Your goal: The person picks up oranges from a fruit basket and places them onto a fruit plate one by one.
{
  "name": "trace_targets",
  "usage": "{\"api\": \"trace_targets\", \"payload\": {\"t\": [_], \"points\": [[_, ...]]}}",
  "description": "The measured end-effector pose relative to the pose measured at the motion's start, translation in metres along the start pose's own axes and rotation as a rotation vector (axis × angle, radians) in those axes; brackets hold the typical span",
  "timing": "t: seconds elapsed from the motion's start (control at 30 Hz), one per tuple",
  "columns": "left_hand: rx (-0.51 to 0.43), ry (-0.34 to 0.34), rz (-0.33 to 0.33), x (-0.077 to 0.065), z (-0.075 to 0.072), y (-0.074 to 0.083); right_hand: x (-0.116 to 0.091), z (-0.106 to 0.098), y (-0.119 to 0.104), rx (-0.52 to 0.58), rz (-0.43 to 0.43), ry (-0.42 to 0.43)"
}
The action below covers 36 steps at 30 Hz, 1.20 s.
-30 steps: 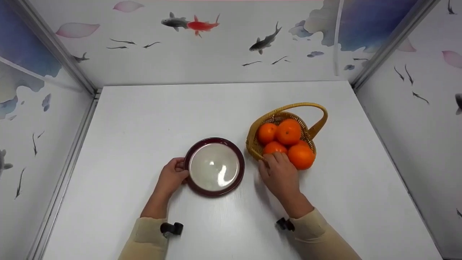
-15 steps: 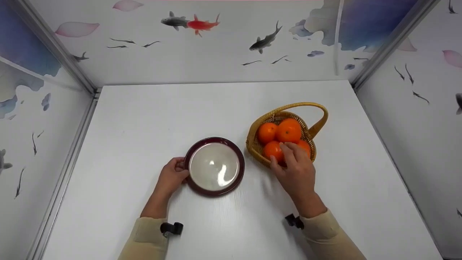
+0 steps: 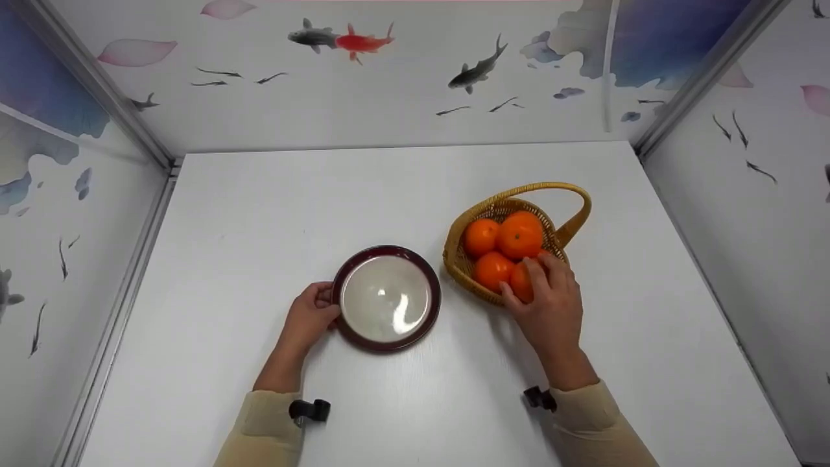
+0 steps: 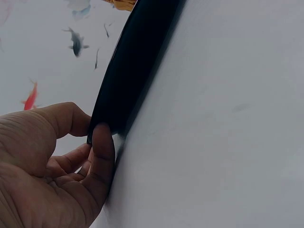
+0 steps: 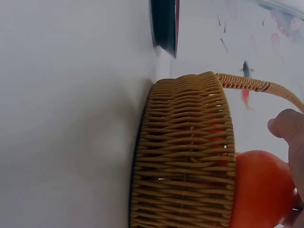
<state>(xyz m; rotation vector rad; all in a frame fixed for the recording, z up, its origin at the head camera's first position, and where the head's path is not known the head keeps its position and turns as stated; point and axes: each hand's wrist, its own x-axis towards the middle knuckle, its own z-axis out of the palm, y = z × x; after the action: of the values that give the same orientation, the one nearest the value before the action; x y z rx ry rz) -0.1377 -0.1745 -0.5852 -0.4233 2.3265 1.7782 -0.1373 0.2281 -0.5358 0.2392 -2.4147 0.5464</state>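
Observation:
A round plate (image 3: pixel 386 299) with a pale centre and dark red rim lies on the white table. My left hand (image 3: pixel 310 314) pinches its left edge; in the left wrist view the fingers (image 4: pixel 102 147) bend under the dark rim. To the plate's right, a wicker basket (image 3: pixel 470 282) holds several oranges (image 3: pixel 520 235). Over its near right side is my right hand (image 3: pixel 550 308), with fingers spread over the nearest orange (image 3: pixel 521 282). In the right wrist view the thumb (image 5: pixel 285 124) stands apart from that orange (image 5: pixel 261 190); the other fingers are mostly hidden.
The basket's arched handle (image 3: pixel 574 224) rises at its far right. White panels with painted fish (image 3: pixel 476 70) enclose the table (image 3: pixel 285 207) at the back and both sides. Each sleeve carries a small black device (image 3: pixel 310 410) near the wrist.
My right hand has moved right from the near left orange to the near right one, and that orange has shifted slightly left. The left hand and plate have not moved.

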Motion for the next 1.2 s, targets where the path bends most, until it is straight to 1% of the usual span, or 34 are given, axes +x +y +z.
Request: {"api": "trace_targets", "payload": {"t": [0.1,0.33,0.53,0.87,1.07,1.2], "points": [[0.000,0.003,0.002,0.000,0.000,-0.001,-0.003,0.000,0.003,-0.007,0.040,-0.018],[-0.010,0.003,0.000,0.000,0.000,-0.001,-0.008,0.000,0.007,-0.008,0.109,-0.026],[-0.005,0.016,-0.002,0.000,0.000,-0.002,-0.011,0.000,0.008,0.033,0.160,-0.046],[-0.020,0.012,-0.006,-0.001,0.001,0.001,-0.010,-0.001,0.009,0.085,0.199,-0.069],[-0.011,0.012,-0.003,-0.001,0.000,0.001,-0.009,-0.003,0.007,0.143,0.236,-0.072],[-0.008,-0.001,-0.003,-0.001,0.000,0.001,-0.008,-0.004,0.003,0.186,0.238,-0.063]]}}
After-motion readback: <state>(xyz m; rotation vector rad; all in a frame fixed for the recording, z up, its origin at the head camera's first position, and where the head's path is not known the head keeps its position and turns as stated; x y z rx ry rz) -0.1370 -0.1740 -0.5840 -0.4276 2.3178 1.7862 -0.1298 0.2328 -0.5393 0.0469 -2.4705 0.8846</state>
